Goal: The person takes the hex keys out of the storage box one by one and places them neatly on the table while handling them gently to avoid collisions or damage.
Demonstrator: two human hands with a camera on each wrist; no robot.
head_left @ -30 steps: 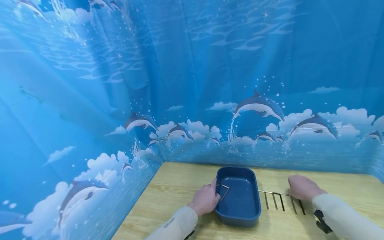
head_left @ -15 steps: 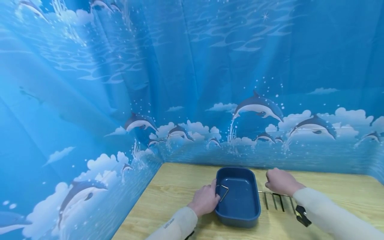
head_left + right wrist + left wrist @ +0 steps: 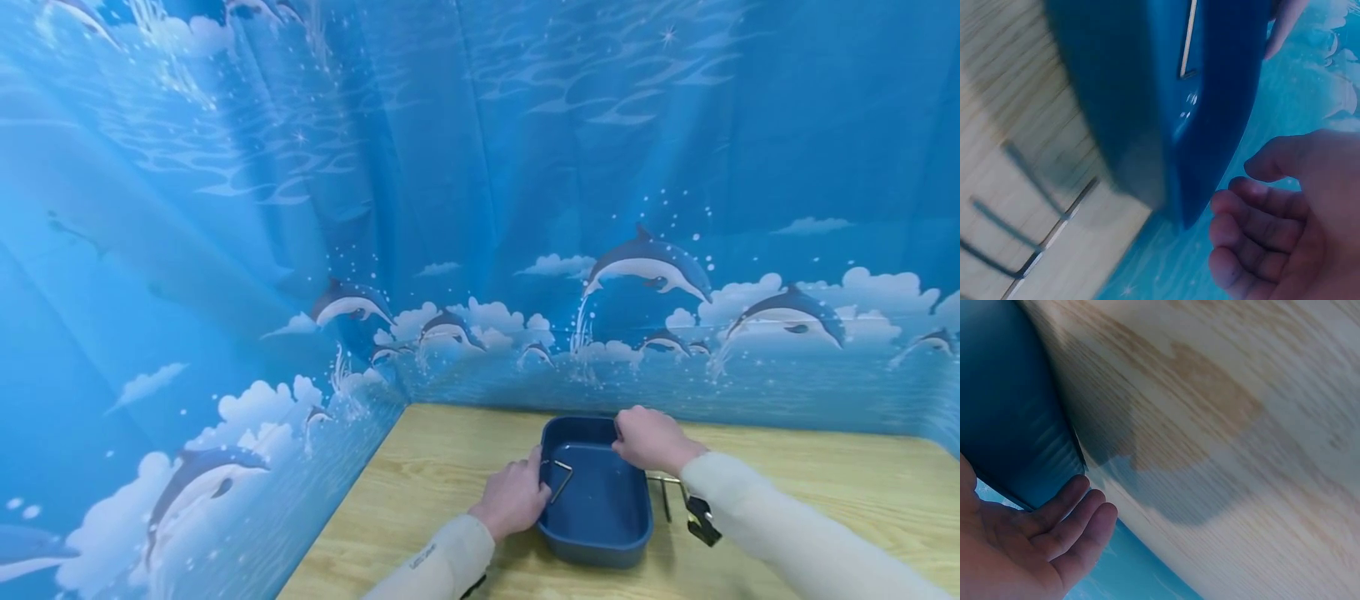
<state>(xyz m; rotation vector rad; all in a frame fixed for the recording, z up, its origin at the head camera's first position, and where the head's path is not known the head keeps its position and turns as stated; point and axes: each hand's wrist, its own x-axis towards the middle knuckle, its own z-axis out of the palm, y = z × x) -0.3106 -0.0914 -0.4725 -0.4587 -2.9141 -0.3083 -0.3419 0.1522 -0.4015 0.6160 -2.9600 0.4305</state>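
A dark blue rectangular tub point(image 3: 596, 550) stands on the table. My left hand point(image 3: 512, 497) holds its left wall, overlapping the rim; in the left wrist view, three of its fingers point(image 3: 1088, 547) lie loosely extended outside the wall. One L-shaped hex key point(image 3: 561, 482) rests inside the tub on its left side. My right hand point(image 3: 654, 437), fingers curled, is over the tub's far right corner. In the right wrist view its thumb sits close to the index finger; I cannot tell whether something thin is pinched there.
Right of the tub, several hex keys point(image 3: 1034, 178) lie in a row on the wood-patterned table point(image 3: 840, 508); my right sleeve point(image 3: 780, 512) covers part of the row in the head view. A blue dolphin-print curtain point(image 3: 487, 358) hangs behind and to the left.
My right hand has moved left from above the right end of the hex key row to the tub's right rim. The left hand and the tub have stayed in place.
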